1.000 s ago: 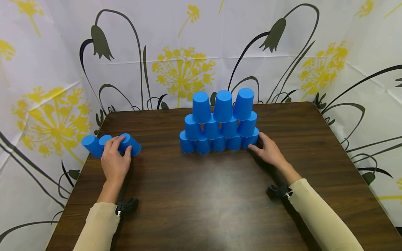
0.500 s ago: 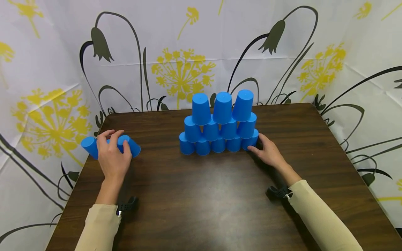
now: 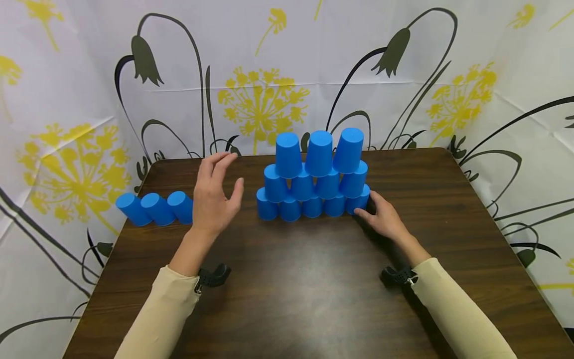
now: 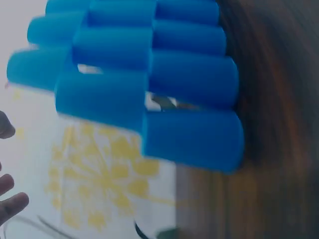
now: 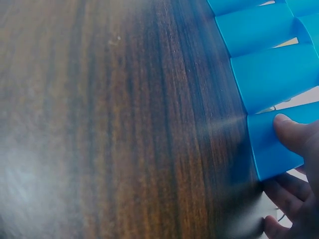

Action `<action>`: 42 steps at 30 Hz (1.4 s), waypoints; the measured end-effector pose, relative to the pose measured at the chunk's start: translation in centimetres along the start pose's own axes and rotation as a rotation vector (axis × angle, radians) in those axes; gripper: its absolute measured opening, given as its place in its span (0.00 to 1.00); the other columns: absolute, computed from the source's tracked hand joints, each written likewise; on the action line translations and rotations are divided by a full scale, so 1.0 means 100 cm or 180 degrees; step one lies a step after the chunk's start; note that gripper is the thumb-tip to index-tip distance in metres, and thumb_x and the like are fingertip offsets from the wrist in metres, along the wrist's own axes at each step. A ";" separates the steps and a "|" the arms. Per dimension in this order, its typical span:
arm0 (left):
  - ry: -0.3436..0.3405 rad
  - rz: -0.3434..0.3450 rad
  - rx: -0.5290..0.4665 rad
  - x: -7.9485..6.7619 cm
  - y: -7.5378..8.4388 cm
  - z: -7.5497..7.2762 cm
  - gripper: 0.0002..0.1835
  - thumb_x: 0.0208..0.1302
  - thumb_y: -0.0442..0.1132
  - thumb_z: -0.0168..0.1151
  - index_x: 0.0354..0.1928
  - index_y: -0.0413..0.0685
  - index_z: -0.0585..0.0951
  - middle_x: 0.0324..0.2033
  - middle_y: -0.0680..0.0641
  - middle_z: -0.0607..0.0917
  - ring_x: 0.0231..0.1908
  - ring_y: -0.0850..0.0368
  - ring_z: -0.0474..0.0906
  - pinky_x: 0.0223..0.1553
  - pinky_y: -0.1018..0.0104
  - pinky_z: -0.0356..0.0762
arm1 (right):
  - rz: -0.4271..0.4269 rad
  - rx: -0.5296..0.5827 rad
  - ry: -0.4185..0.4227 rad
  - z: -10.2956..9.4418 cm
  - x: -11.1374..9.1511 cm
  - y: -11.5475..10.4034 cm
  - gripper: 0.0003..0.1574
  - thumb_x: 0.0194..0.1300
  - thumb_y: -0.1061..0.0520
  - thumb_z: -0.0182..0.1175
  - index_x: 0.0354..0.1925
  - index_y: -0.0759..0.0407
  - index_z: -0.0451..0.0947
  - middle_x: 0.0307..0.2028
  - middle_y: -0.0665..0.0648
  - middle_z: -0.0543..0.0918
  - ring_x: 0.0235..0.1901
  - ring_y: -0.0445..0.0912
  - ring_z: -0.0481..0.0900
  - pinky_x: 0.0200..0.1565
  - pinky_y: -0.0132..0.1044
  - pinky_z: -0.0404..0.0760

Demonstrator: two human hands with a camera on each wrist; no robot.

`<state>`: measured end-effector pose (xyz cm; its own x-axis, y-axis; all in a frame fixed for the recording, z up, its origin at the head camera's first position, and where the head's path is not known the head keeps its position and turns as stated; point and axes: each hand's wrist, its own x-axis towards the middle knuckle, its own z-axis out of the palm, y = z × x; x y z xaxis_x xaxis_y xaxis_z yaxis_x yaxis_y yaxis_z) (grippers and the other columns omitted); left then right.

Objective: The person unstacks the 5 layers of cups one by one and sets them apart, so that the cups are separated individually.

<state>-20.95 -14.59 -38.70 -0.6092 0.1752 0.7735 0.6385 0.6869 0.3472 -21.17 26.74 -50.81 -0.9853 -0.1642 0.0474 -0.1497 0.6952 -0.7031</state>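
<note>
Blue plastic cups stand upside down in a three-tier stack, with several in the bottom row [image 3: 312, 206], several in the middle row and three on top [image 3: 319, 153]. My right hand [image 3: 384, 215] grips the rightmost bottom cup [image 5: 271, 144], thumb on its front and fingers around its far side. Raised in the air left of the stack, my left hand [image 3: 214, 197] holds nothing, its fingers spread and slightly bent. Behind it to the left, three more cups [image 3: 156, 209] sit in a row, the right one partly hidden by the hand. The left wrist view shows the stacked cups [image 4: 192, 139] beside the fingertips.
The dark wood-grain table [image 3: 309, 284] spreads beneath everything. A white cloth [image 3: 309, 60] with yellow and grey-green flowers hangs behind it and at both sides. Each wrist wears a black strap [image 3: 214, 275].
My left hand has let go near the three loose cups, risen and moved right toward the stack, with nothing in it. My right hand stays on the bottom right cup.
</note>
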 end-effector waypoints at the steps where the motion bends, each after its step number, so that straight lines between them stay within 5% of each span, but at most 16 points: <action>1: -0.0026 0.0052 -0.0056 0.005 0.005 0.004 0.28 0.61 0.32 0.65 0.64 0.43 0.73 0.60 0.39 0.73 0.61 0.46 0.69 0.60 0.51 0.71 | -0.0002 -0.0001 0.0003 0.000 0.000 0.000 0.44 0.67 0.46 0.63 0.71 0.64 0.58 0.65 0.69 0.69 0.64 0.66 0.67 0.62 0.65 0.64; 5: -0.0171 0.0154 -0.0270 0.021 0.021 0.018 0.30 0.62 0.34 0.65 0.67 0.43 0.70 0.61 0.40 0.72 0.63 0.47 0.68 0.61 0.52 0.70 | 0.0002 -0.0023 -0.0002 0.000 0.001 0.000 0.44 0.67 0.45 0.62 0.71 0.64 0.58 0.65 0.69 0.69 0.64 0.65 0.67 0.62 0.64 0.65; 11: -0.0202 -0.0034 -0.0821 0.036 0.037 0.042 0.31 0.63 0.37 0.65 0.68 0.43 0.69 0.61 0.41 0.72 0.61 0.50 0.68 0.53 0.49 0.76 | -0.0007 -0.0033 -0.0011 0.001 0.001 0.001 0.45 0.67 0.44 0.62 0.71 0.63 0.58 0.65 0.69 0.69 0.65 0.66 0.66 0.62 0.65 0.64; 18: -0.0219 -0.0201 -0.0929 0.045 0.044 0.060 0.32 0.63 0.41 0.67 0.68 0.48 0.69 0.62 0.42 0.71 0.62 0.50 0.68 0.56 0.51 0.73 | -0.0021 -0.0025 -0.0009 0.002 0.002 0.001 0.43 0.68 0.46 0.62 0.71 0.63 0.58 0.66 0.68 0.69 0.65 0.65 0.66 0.63 0.64 0.64; 33: -0.0334 -0.0364 -0.1051 0.045 0.047 0.066 0.29 0.63 0.38 0.67 0.66 0.47 0.71 0.55 0.40 0.75 0.54 0.49 0.76 0.50 0.53 0.81 | -0.0009 -0.0059 0.0006 0.001 0.001 0.002 0.44 0.67 0.44 0.62 0.71 0.62 0.58 0.66 0.68 0.69 0.65 0.65 0.66 0.62 0.65 0.64; 42: -0.0202 -0.0374 -0.1134 0.045 0.047 0.058 0.29 0.64 0.38 0.67 0.65 0.47 0.71 0.55 0.41 0.75 0.55 0.49 0.76 0.51 0.54 0.80 | -0.0035 -0.0049 0.0003 0.000 0.001 0.002 0.43 0.67 0.45 0.62 0.71 0.62 0.58 0.66 0.68 0.69 0.65 0.65 0.66 0.63 0.65 0.64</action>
<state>-23.42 -6.51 -36.71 -0.7089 0.1609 0.6868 0.6792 0.4185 0.6030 -21.30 26.82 -50.94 -0.9836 -0.1713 0.0559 -0.1619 0.7041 -0.6914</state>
